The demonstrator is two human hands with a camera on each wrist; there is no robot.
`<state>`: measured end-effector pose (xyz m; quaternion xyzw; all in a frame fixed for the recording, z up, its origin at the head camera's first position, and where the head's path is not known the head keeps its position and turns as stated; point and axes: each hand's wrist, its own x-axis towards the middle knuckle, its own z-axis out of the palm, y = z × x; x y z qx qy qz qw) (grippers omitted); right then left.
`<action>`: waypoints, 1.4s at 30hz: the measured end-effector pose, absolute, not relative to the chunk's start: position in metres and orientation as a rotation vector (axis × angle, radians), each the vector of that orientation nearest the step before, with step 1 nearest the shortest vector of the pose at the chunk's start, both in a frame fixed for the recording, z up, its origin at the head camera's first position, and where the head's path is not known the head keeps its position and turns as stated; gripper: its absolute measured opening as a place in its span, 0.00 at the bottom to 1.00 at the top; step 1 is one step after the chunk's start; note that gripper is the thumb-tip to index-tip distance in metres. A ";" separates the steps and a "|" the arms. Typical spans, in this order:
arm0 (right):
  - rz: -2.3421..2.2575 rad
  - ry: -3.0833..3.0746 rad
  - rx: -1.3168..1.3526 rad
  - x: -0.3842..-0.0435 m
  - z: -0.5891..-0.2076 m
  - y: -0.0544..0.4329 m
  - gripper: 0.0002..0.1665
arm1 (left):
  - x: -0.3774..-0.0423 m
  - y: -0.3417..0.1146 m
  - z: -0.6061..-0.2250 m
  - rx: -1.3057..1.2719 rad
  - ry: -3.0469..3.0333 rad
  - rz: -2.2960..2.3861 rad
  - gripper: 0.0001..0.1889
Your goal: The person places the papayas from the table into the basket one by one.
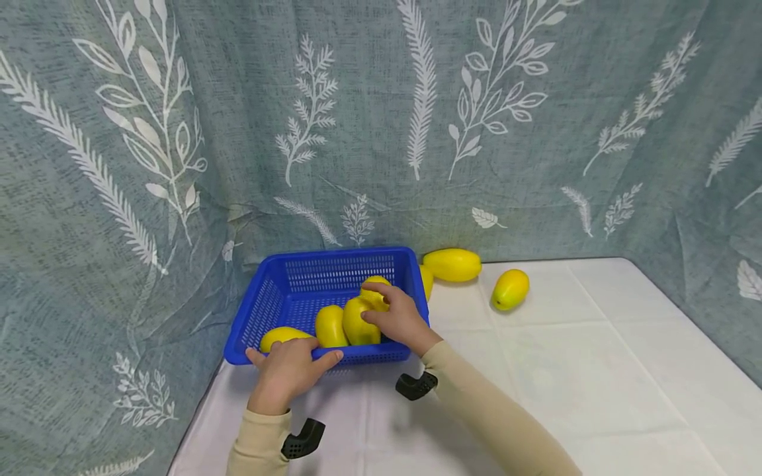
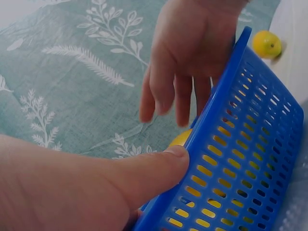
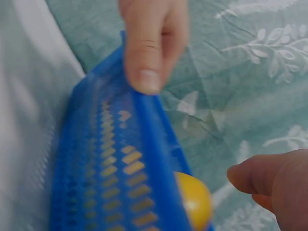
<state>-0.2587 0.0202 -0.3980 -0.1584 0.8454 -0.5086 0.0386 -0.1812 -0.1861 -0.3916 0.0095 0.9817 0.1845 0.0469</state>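
A blue plastic basket [image 1: 333, 258] with slotted walls stands on the table, with several yellow mangoes [image 1: 330, 326] inside along its front and right. My left hand [image 1: 288, 370] grips the front rim near the left corner; its thumb [image 2: 163, 161] presses on the rim, and the fingers reach inside, over a mango [image 1: 280, 336]. Above the right-hand mangoes hovers my right hand [image 1: 400, 317], fingers spread and loosely bent. In the right wrist view its thumb and finger [image 3: 255, 175] stand apart from the nearest mango [image 3: 195, 199].
Right of the basket, a long yellow fruit [image 1: 452, 265] lies near the curtain, with another yellow fruit [image 1: 426, 282] partly hidden by the basket wall. A yellow-green mango [image 1: 510, 289] rests farther right on the white tablecloth [image 1: 571, 357]. A patterned curtain [image 1: 381, 132] hangs behind.
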 end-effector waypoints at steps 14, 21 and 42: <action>-2.133 2.506 0.038 -0.276 -0.371 0.150 0.31 | -0.182 -0.187 -0.393 0.032 2.996 0.555 0.23; -2.243 2.458 0.457 -0.277 -0.388 0.210 0.33 | -0.180 -0.186 -0.391 0.022 2.980 0.547 0.24; -2.189 2.316 0.817 -0.290 -0.463 0.249 0.42 | -0.182 -0.183 -0.393 0.021 3.001 0.551 0.27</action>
